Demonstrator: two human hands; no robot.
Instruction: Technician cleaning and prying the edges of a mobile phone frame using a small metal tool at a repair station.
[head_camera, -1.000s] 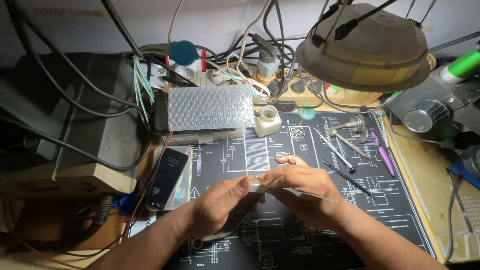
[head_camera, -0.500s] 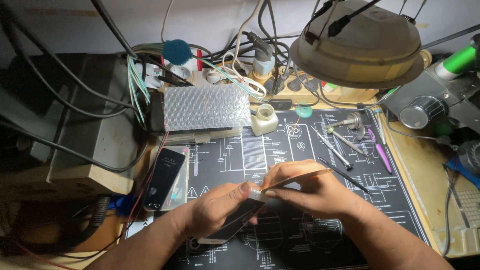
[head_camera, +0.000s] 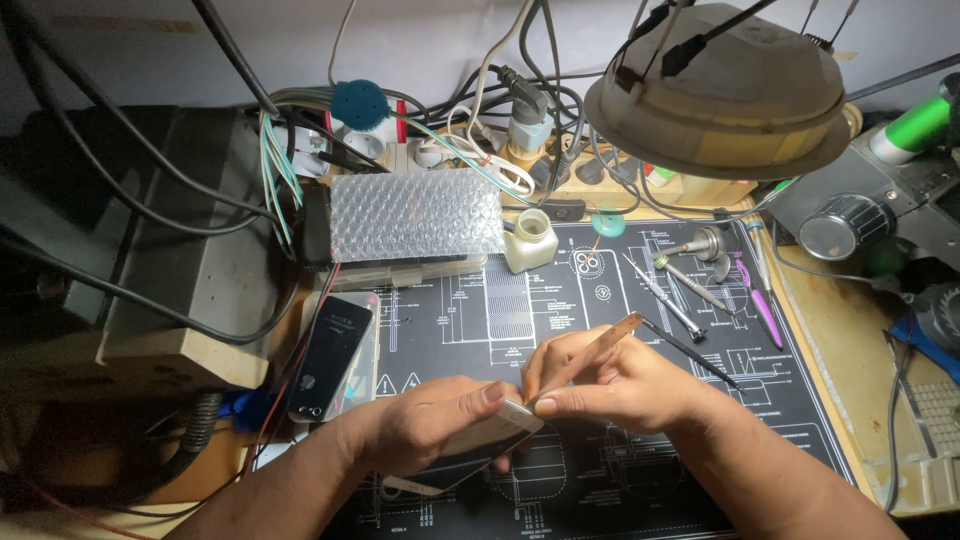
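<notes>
Both hands — phone (head_camera: 470, 452), flat tool (head_camera: 590, 350)

Single head-worn view, looked steeply down and forward, close over the black work mat (head_camera: 600, 330); lamp shade (head_camera: 720, 90) crowded the upper right.

- The work mat (head_camera: 600, 500) lies on the bench, the lamp (head_camera: 720, 90) hanging over its far right corner.
- A bubble-wrap pad (head_camera: 415, 215) sits at the mat's far left edge, a small bottle (head_camera: 530, 240) just right of it.
- A spare phone (head_camera: 330, 355) lies at the mat's left edge.
- Screwdrivers (head_camera: 665, 295) lie near the right edge.
- Both hands, left hand (head_camera: 430, 430) and right hand (head_camera: 620, 385), meet over a phone (head_camera: 470, 455) near the front edge.
</notes>
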